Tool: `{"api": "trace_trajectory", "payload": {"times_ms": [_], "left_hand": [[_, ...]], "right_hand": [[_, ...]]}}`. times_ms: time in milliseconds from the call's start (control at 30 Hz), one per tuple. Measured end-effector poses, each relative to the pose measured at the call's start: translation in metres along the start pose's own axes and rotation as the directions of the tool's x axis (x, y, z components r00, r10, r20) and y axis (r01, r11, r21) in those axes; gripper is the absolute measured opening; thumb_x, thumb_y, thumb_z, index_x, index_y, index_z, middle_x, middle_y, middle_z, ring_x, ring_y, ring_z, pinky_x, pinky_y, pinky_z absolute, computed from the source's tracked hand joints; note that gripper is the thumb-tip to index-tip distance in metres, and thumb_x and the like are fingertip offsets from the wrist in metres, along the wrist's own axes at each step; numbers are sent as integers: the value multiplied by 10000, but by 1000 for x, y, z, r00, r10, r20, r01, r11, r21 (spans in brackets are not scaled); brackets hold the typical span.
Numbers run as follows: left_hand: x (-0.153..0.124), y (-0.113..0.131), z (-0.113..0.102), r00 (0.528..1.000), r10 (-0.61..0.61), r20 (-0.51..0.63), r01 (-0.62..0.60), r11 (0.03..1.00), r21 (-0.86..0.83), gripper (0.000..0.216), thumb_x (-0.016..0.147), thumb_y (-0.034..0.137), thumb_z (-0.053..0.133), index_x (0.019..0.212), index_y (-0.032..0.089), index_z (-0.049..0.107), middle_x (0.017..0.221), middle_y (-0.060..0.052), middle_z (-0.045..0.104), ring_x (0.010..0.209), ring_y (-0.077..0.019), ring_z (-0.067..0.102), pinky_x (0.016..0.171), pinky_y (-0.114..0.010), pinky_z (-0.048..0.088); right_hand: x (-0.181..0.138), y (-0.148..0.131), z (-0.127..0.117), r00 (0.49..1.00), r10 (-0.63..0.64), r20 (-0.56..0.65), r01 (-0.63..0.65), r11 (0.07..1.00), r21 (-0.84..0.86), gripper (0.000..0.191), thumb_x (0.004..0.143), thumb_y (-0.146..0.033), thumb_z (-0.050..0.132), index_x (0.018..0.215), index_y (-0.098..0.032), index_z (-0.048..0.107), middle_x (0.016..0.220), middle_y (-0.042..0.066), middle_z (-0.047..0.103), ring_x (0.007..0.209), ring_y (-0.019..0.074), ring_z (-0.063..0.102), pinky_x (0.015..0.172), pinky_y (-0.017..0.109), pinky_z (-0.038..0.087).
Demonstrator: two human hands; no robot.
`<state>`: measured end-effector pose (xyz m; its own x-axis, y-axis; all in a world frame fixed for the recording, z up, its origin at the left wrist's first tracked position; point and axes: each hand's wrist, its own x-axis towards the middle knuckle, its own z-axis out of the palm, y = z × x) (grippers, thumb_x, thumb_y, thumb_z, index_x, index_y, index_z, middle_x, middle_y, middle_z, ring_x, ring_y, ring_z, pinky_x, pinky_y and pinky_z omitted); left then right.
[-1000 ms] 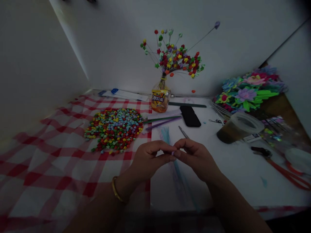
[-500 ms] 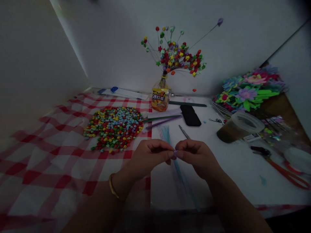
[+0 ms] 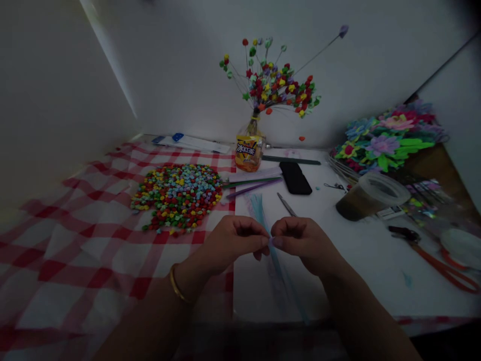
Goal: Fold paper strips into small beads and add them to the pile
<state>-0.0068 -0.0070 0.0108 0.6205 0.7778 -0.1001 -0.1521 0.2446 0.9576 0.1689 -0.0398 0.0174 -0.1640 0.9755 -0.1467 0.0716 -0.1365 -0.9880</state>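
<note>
My left hand and my right hand meet fingertip to fingertip over the white table, both pinched on a tiny purple paper piece. A gold bangle sits on my left wrist. Under the hands lies a bundle of light blue paper strips. To the left, a heap of small coloured paper stars rests on the red-and-white checked cloth.
A bottle holding wire stems tipped with coloured stars stands at the back. A black phone, green and purple strips, tweezers, a lidded plastic cup, red-handled pliers and paper flowers lie to the right.
Both hands stay pinched together on the purple piece, with small finger shifts. The view has drifted slightly, nothing else moved.
</note>
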Motion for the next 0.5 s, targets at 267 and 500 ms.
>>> {"api": "trace_trajectory", "payload": {"times_ms": [267, 500], "left_hand": [[0, -4, -1, 999, 17, -29, -11, 985, 174, 53, 680, 128, 602, 674, 136, 654, 568, -10, 642, 485, -77, 535, 480, -188, 419], [1, -11, -5, 1000, 24, -14, -20, 963, 269, 78, 689, 152, 572, 695, 143, 649, 598, -16, 642, 495, -83, 532, 484, -193, 415]], "right_hand": [[0, 2, -1, 1000, -9, -26, 7, 994, -112, 142, 658, -255, 683, 609, -165, 585, 560, -30, 511, 525, 85, 411, 493, 228, 320], [2, 3, -3, 1000, -25, -1, 24, 983, -183, 125, 673, -238, 667, 613, -168, 583, 558, -37, 503, 516, 81, 409, 489, 223, 328]]}}
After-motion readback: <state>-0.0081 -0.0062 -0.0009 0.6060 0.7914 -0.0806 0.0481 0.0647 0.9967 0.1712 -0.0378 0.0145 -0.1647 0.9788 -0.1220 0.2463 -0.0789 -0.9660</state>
